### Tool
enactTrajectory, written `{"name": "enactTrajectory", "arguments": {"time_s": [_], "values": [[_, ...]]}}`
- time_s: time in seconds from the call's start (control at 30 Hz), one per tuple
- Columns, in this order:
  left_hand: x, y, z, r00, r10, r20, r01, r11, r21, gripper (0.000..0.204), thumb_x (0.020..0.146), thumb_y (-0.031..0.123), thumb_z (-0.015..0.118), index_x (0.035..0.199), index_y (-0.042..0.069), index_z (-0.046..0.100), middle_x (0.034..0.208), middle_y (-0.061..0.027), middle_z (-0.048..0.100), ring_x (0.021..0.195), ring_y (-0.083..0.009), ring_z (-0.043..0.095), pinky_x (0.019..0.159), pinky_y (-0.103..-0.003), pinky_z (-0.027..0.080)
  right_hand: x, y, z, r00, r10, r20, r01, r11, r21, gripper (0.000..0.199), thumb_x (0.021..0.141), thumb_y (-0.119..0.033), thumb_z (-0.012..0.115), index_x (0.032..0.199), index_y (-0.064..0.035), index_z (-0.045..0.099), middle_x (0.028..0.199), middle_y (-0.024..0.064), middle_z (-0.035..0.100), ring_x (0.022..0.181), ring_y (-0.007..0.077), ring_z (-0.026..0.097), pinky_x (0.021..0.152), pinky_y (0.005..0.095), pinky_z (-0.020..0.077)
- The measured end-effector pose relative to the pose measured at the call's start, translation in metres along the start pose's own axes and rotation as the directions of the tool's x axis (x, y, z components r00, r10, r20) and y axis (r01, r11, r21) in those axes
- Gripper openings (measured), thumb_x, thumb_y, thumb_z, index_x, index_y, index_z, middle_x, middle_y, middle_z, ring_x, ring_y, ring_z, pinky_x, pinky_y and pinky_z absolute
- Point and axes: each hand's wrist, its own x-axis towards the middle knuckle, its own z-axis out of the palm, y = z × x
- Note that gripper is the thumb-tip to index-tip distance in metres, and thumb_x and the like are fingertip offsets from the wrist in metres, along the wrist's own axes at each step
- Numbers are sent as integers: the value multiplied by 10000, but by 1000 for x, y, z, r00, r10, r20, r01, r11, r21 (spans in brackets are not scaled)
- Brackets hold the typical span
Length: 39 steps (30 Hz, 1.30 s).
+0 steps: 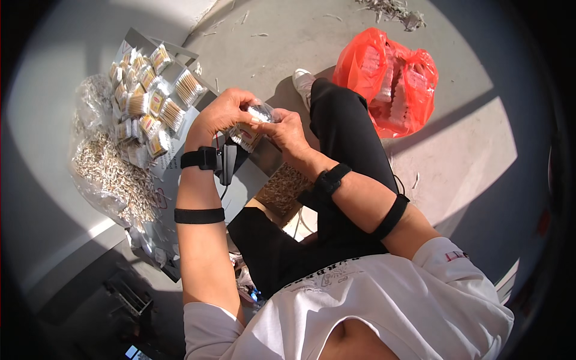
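Between my two hands is a small clear pack of cotton swabs [245, 138] with a yellowish label. My left hand [223, 113] grips its upper left side, fingers bent over the clear plastic. My right hand [289, 135] pinches the top from the right, thumb and fingertips close to the left ones. White swab tips show through the plastic at the upper end. Left of my left hand, a heap of similar swab packs [138, 103] lies on the grey table [198, 51]. Part of the held pack is hidden behind my fingers.
A clear bag of loose swab-like sticks [111, 174] spreads along the table's left side. Below my right hand sits a cardboard box [264, 198] with more such sticks. On the floor, a red plastic bag [354, 63] holds pinkish-white packs. Scraps [399, 12] lie farther off.
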Motion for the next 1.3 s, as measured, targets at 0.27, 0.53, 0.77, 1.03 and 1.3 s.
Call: {"name": "enactTrajectory", "arguments": {"time_s": [0.27,0.53,0.77,1.03,1.3], "values": [[-9,-3,7,992,13,-125,-4,998,70,161,722,57,714,825,-45,643,732,-33,642,709,-94,580,667,-264,478,23,24,-3,988,-154,-15,151,980,-129,200,729,-129,753,817,30,669,722,43,659,661,84,594,567,264,476],[-10,-11,7,989,-11,-149,43,976,214,141,761,15,660,892,-32,634,786,-22,636,765,-89,584,720,-238,477,14,22,-2,991,-137,-1,136,991,-15,184,759,-142,743,805,16,661,676,17,610,585,72,532,504,250,422],[-36,-39,75,527,356,-772,-26,915,404,305,855,55,584,1146,-36,562,1183,-200,577,1067,-301,572,944,-389,456,12,-19,-7,997,48,53,-40,990,-138,436,757,-438,746,788,-16,641,585,-33,463,518,43,391,441,233,248],[-47,-42,132,661,338,-670,264,731,629,676,897,231,560,1442,-7,239,1518,-187,214,1424,-309,165,1152,-465,146,29,-9,3,996,-57,74,80,928,-363,244,795,-186,730,771,43,651,642,44,599,596,92,534,514,273,435],[-60,-62,78,537,237,-810,-109,971,212,254,789,-53,612,1040,-28,639,931,-120,648,786,-185,644,716,-284,519,24,-9,-6,986,40,161,-8,980,-198,166,751,-101,735,797,46,672,691,77,650,597,120,586,531,290,466]]}}
